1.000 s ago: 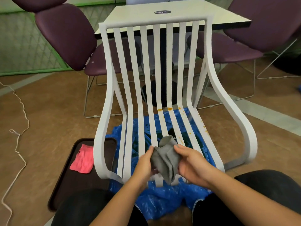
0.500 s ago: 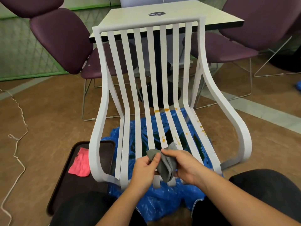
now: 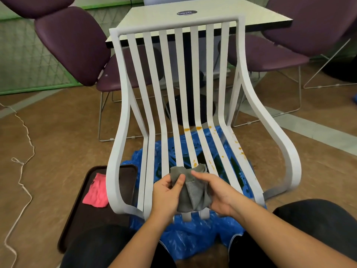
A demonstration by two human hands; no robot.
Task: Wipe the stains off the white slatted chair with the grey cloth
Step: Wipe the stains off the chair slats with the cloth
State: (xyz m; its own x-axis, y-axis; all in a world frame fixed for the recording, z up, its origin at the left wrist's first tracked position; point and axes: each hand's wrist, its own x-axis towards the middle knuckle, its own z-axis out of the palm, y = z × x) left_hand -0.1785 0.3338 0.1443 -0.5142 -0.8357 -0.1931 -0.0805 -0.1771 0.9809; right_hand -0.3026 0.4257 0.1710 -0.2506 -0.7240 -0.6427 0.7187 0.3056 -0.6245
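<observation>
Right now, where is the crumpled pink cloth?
In the head view, the crumpled pink cloth lies lower left on the dark brown tray, beside the left frame of the white slatted chair.

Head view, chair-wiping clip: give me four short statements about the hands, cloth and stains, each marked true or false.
1. The left hand and right hand both hold the cloth. True.
2. The cloth is covering the orange stains at the bend of the chair. False: those stains are uncovered, and the cloth is held near the seat's front edge.
3. A pink cloth lies on the dark tray. True.
4. A red sheet lies under the chair. False: the sheet is blue.
</observation>
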